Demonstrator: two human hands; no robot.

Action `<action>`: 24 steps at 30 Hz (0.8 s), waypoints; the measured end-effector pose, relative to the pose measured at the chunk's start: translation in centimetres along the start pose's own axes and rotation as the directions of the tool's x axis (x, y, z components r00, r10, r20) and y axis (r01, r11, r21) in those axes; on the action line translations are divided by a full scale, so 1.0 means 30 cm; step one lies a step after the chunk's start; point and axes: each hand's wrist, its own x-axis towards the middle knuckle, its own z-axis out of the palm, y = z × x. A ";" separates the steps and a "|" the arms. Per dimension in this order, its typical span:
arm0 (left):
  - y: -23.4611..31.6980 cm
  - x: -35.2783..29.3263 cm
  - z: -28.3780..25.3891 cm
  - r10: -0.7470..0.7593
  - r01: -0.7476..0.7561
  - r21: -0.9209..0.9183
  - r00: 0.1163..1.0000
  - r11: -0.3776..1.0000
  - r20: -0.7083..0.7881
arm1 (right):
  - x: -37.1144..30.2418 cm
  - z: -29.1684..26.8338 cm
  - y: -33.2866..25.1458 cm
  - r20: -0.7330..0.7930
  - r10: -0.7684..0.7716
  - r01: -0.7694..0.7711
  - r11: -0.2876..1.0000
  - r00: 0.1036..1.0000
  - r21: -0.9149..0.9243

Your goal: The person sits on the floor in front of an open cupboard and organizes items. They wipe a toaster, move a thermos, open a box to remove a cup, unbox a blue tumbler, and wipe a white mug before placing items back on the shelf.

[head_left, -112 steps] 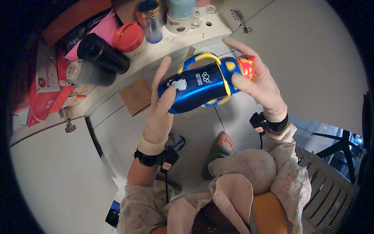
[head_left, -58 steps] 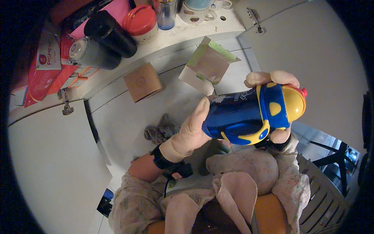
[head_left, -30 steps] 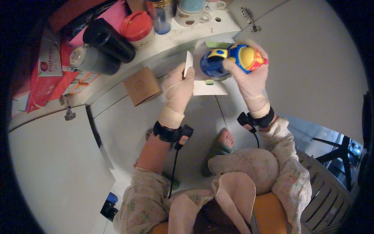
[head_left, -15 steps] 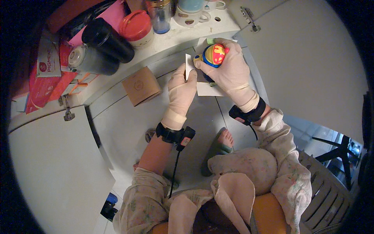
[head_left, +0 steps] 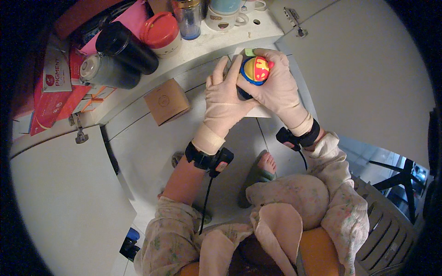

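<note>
My right hand [head_left: 280,92], in a pale glove, is wrapped round a container with a domed yellow-and-red top [head_left: 256,71] and a blue rim. Its lower body is dark and mostly hidden by my hands. My left hand [head_left: 224,99], also gloved, lies against the near left side of it with the fingers stretched and apart; its thumb is tucked out of sight. Around and beneath the container is an opened white carton [head_left: 263,112], mostly covered by my hands, with a green patch at its far edge.
A brown cardboard box [head_left: 166,101] stands on the tiled floor to the left. On the white shelf are a black tumbler [head_left: 126,48], a grey lidded jar [head_left: 110,71], a red-lidded jar [head_left: 160,32], a glass bottle [head_left: 189,20] and mugs [head_left: 223,19]. Cabinet doors [head_left: 69,188] flank me.
My left hand has let go of the white flap, spread its fingers and moved right against the container. My right hand keeps its grip, and the container has turned slightly more upright.
</note>
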 end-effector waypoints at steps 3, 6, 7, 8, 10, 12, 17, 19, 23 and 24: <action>-0.018 0.028 0.015 -0.001 0.001 -0.007 1.000 1.000 -0.018 | -0.010 -0.003 0.026 0.035 -0.098 0.096 0.994 0.995 0.056; -0.051 0.041 0.019 0.012 -0.017 -0.093 0.999 0.996 -0.048 | -0.021 -0.027 0.069 0.139 -0.099 0.032 0.908 0.985 0.417; -0.058 0.042 0.019 -0.006 0.000 -0.122 0.999 0.993 -0.047 | -0.023 -0.036 0.088 0.180 -0.095 -0.023 0.827 0.979 0.562; -0.064 0.041 0.016 -0.022 0.015 -0.151 0.999 0.988 -0.044 | -0.026 -0.046 0.106 0.140 -0.139 0.038 0.829 0.980 0.558; -0.077 0.048 0.007 0.011 -0.026 -0.193 0.997 0.981 -0.075 | -0.033 -0.060 0.137 0.062 -0.230 0.160 0.824 0.971 0.544; -0.086 0.058 -0.010 0.012 -0.029 -0.251 0.997 0.968 -0.070 | -0.033 -0.063 0.153 0.050 -0.212 0.150 0.820 0.976 0.552; -0.096 0.065 -0.039 -0.004 -0.003 -0.247 1.000 0.969 -0.029 | -0.020 -0.088 0.143 0.192 -0.202 0.141 0.947 0.960 0.290; -0.099 0.064 -0.038 -0.008 0.003 -0.238 1.000 0.971 -0.021 | -0.014 -0.096 0.128 0.230 -0.204 0.163 0.969 0.952 0.188; -0.105 0.062 -0.037 -0.052 0.047 -0.284 0.999 0.958 -0.011 | -0.008 -0.098 0.116 0.262 -0.233 0.214 0.972 0.937 0.098; -0.107 0.062 -0.038 -0.057 0.055 -0.291 0.998 0.955 0.002 | -0.007 -0.095 0.118 0.245 -0.255 0.239 0.967 0.935 0.092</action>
